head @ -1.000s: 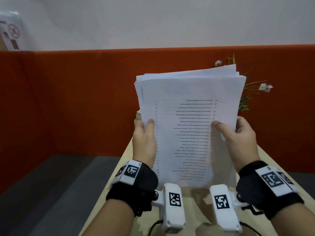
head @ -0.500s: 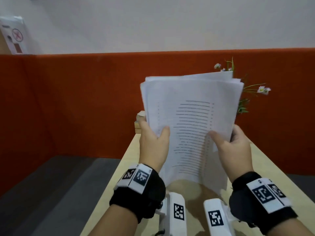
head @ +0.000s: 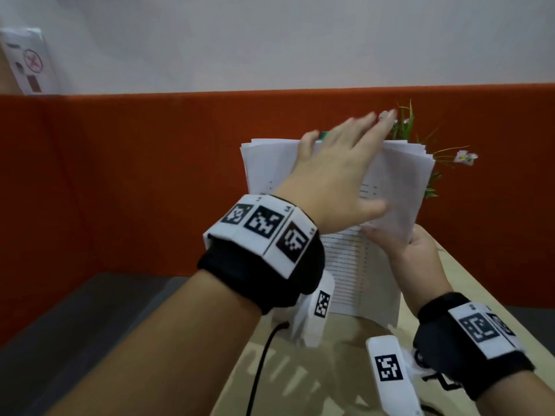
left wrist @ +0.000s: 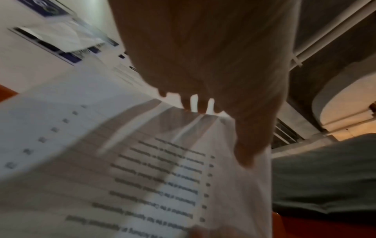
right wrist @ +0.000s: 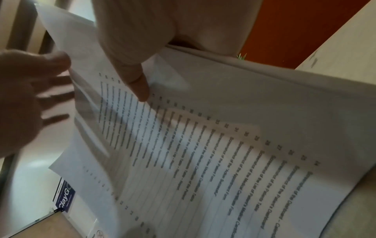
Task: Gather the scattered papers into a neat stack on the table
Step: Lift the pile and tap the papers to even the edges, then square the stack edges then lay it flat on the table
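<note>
Worktop nearest: pale wood, bare patch under the wrists. Right hand grips the sheaf of printed papers at its right edge, thumb on the front sheet, fingers curled behind. Sheaf is held upright, its lower edge looks just above the worktop; contact can't be confirmed. Long axis roughly vertical, leaning slightly right at the top; printed face toward the person, text upside down.

Left hand is flat, fingers straight and spread, over the upper edge of the sheaf, blurred; holds nothing. Whether it touches the top edge can't be told.

Handling, as judged: light, floppy, sheets slide on each other; top corners fan out unevenly. Best held by both long edges, loosely, so sheets can settle when tapped on the worktop.

Behind: a flowering plant against an orange partition.
</note>
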Motion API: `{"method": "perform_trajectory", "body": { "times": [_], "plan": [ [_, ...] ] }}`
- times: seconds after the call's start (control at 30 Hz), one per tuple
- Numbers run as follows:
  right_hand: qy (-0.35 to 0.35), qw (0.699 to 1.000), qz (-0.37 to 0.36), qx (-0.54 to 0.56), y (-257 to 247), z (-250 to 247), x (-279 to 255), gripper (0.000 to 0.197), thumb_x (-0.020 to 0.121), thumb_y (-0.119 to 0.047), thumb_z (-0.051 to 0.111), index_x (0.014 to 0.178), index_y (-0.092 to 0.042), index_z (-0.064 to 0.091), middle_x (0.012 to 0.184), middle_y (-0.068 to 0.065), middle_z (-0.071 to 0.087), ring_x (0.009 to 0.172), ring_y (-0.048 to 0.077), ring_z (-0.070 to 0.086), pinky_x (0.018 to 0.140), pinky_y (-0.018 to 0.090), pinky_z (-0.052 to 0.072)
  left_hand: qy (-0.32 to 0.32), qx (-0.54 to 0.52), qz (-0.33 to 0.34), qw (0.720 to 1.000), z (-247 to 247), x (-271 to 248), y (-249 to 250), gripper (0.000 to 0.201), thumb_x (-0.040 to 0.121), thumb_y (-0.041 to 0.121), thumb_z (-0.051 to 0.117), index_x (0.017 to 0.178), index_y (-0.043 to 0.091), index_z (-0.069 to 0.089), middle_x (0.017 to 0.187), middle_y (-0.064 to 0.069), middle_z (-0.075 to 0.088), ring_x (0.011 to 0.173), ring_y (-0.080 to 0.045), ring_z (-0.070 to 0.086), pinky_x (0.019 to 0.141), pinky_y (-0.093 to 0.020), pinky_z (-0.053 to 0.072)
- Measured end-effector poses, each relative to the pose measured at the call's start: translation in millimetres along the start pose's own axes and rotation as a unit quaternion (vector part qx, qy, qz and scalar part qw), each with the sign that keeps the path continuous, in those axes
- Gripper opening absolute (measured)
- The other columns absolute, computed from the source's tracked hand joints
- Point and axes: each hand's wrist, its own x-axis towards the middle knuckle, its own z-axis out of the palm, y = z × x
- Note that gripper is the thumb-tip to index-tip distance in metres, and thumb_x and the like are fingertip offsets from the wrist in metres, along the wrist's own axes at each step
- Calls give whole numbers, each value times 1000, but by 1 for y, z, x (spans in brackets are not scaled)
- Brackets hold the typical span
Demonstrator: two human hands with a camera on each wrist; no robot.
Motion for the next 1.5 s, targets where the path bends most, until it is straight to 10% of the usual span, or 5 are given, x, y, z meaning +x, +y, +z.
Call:
{"method": "perform_trajectory", "body": {
  "times": [0.43,0.67,0.8,1.07,1.5],
  "plan": [
    [-13,1000,2,26,-6,-1,-3,11,81,-20,68,92,-22,69,76,-13,76,68,1,70,54,15,51,-7,71,3,997,-7,21,-6,86,79,52,61,150,27,21,148,4,39,139,-16,33,117,-48,11],
    [106,987,25,-119,-3,-20,-1,55,75,-36,73,125,-20,55,116,-5,59,103,19,58,90,43,49,69,-27,-69,995,-22,15,-41,21,81,28,67,94,12,67,99,-11,71,102,-32,64,84,-40,48],
    [162,981,103,-1,7,-38,2,88,74,-35,76,145,-20,26,121,-3,43,109,16,46,90,30,35,207,-176,-172,947,-23,-14,-77,27,81,29,66,100,10,70,99,-11,73,95,-27,68,81,-35,52],
    [118,991,-34,-53,-10,-25,11,28,88,-17,62,116,-16,58,109,-5,66,99,14,62,84,33,49,287,-415,-324,800,41,-57,-87,11,86,20,66,78,27,63,85,7,71,85,-21,71,81,-44,59],
    [112,984,-67,-118,-2,-10,2,49,93,-13,48,131,-37,29,97,-11,48,81,12,58,66,34,52,267,-399,-353,803,89,-81,-82,39,92,9,56,122,28,38,97,11,56,101,-17,64,79,-30,55]
  ]
}}
